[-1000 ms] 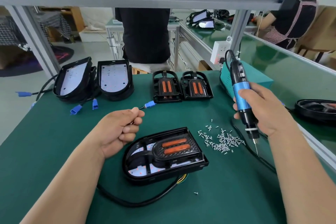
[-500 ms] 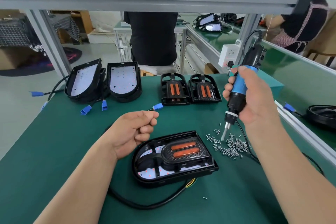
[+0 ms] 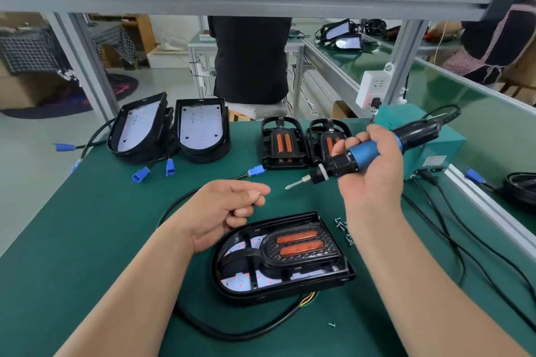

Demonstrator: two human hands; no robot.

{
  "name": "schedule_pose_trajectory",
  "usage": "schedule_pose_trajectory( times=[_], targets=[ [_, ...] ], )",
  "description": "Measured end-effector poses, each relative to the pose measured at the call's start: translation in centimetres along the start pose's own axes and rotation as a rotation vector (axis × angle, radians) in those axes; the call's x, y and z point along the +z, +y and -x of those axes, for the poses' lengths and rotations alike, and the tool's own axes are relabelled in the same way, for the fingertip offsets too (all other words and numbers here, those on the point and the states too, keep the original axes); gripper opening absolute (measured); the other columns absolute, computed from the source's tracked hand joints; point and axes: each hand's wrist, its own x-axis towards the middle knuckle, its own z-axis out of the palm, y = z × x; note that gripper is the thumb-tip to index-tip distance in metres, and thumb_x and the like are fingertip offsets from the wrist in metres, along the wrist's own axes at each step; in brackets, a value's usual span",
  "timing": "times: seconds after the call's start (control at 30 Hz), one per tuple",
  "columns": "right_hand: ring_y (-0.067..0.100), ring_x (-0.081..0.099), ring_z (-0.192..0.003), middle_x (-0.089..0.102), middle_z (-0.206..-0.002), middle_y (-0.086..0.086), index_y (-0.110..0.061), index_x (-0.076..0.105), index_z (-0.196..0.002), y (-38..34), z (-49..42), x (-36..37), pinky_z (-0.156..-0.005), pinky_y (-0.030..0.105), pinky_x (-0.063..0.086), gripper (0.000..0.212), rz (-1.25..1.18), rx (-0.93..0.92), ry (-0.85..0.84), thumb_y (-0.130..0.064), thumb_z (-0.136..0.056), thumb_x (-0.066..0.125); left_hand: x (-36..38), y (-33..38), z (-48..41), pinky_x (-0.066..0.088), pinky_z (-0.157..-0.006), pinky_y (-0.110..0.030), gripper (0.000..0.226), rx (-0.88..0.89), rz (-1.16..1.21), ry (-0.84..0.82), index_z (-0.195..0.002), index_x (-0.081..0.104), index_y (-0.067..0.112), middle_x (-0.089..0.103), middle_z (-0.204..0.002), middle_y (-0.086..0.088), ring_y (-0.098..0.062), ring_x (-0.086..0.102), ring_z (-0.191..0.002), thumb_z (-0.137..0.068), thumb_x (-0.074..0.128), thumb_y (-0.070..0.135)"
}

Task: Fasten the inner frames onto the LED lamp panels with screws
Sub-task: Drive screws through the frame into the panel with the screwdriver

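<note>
Two hands hover above the green mat, and neither touches the work. Your right hand grips the electric screwdriver round its blue barrel. The tool is tilted almost flat, with the bit pointing left toward your left hand. That hand's fingers are curled and the thumb presses against the forefinger; whether a screw sits in that pinch is too small to tell.

Between your forearms the LED lamp panel lies flat on the mat, with an inner frame seated inside its black housing, orange bars up. No screw heads can be made out in it. The loose screws lie just beside the panel's right edge, partly hidden by your right forearm. One stray screw lies near the panel's cable.

By my reading you are at the loading step: bringing a screw to the bit before it goes into the frame. The next move calls for seating the screw squarely on the tip. Then swing the driver upright over a frame hole, so the screw neither drops nor goes in crooked. Your left hand is probably wanted on the housing to steady it.

At the back, two spare inner frames and two bare panels wait, so most of the job looks to be ahead of you.
</note>
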Motion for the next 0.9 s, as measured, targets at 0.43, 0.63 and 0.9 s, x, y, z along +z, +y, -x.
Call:
schedule_pose_trajectory(
  times=[0.43, 0.63, 0.9],
  targets=[
    [0.017, 0.054, -0.065, 0.057, -0.075, 0.002, -0.009, 0.059, -0.100, 1.8, 1.6, 0.4, -0.078, 0.036, 0.058, 0.008, -0.026, 0.026, -0.122, -0.009, -0.097, 0.066, 0.5, 0.0, 0.0, 0.029, -0.044, -0.013, 0.013, 0.011, -0.065, -0.058, -0.109, 0.069, -0.003, 0.070, -0.086, -0.012, -0.008, 0.039, -0.058, -0.101, 0.060, -0.005],
    [0.016, 0.054, -0.066, 0.057, -0.076, 0.001, -0.009, 0.059, -0.103, 2.0, 2.0, 0.4, -0.080, 0.036, 0.057, 0.008, 0.011, 0.021, -0.176, -0.010, -0.099, 0.065, 0.6, -0.1, 0.0, 0.028, -0.045, -0.013, 0.013, 0.036, -0.073, -0.081, -0.108, 0.070, -0.001, 0.071, -0.089, -0.013, -0.008, 0.041, -0.058, -0.100, 0.061, -0.005],
    [0.016, 0.054, -0.066, 0.057, -0.076, 0.001, -0.009, 0.059, -0.103, 2.1, 2.0, 0.3, -0.080, 0.036, 0.057, 0.006, 0.018, 0.018, -0.191, -0.009, -0.100, 0.064, 0.4, -0.3, -0.2, 0.030, -0.044, -0.013, 0.021, 0.071, -0.104, -0.113, -0.105, 0.073, 0.001, 0.073, -0.088, -0.013, -0.008, 0.043, -0.057, -0.085, 0.073, 0.006]
  ],
)
